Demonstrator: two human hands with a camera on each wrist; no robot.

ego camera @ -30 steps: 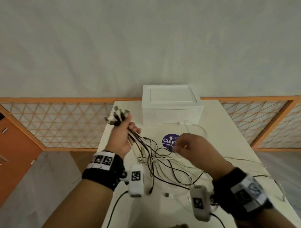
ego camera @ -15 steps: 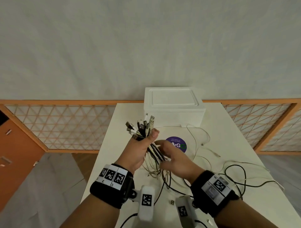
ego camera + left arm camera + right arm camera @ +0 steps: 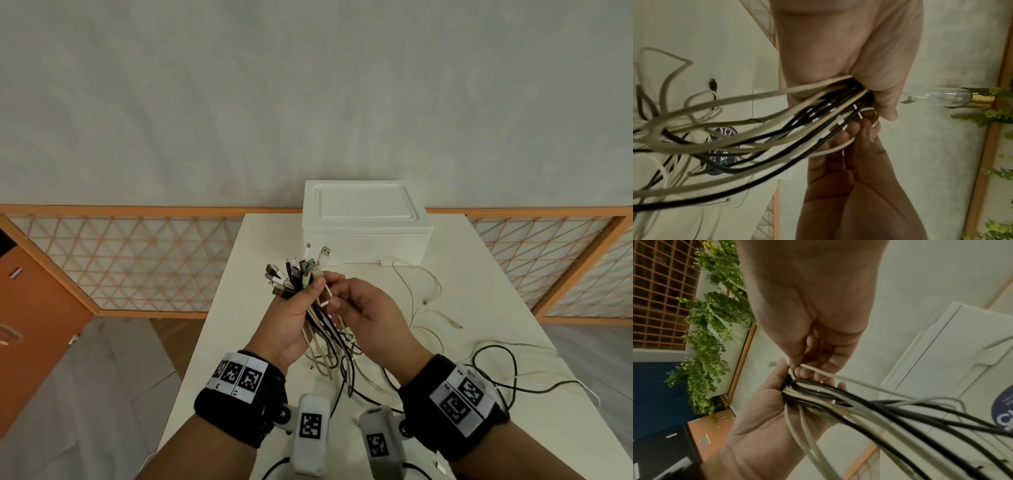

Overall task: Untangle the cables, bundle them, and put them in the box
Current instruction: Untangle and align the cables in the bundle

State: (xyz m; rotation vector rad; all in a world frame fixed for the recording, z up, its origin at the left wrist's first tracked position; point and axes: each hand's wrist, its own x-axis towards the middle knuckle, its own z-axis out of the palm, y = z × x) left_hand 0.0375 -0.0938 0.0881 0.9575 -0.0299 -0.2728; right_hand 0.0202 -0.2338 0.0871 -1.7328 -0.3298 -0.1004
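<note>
The left hand point(image 3: 291, 325) has its fingers curled tight round the cables point(image 3: 329, 342) just below their plugs while the right hand point(image 3: 363, 311) pinches one white strand beside them, so a hard tug could snag trailing loops on the table point(image 3: 479, 274) short of the closed box point(image 3: 366, 222) beyond.

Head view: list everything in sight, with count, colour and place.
cable bundle: one, black and white, plug ends up, gripped in the left hand
white cable: one, pinched by the right hand beside the bundle
loose cables: several, white and black, on the table's right side
box: one, white, lid on, far end of the table
table: one, white
screens: lattice, orange-framed, behind
left hand: one, holds the bundle
right hand: one, pinches the white cable
</note>
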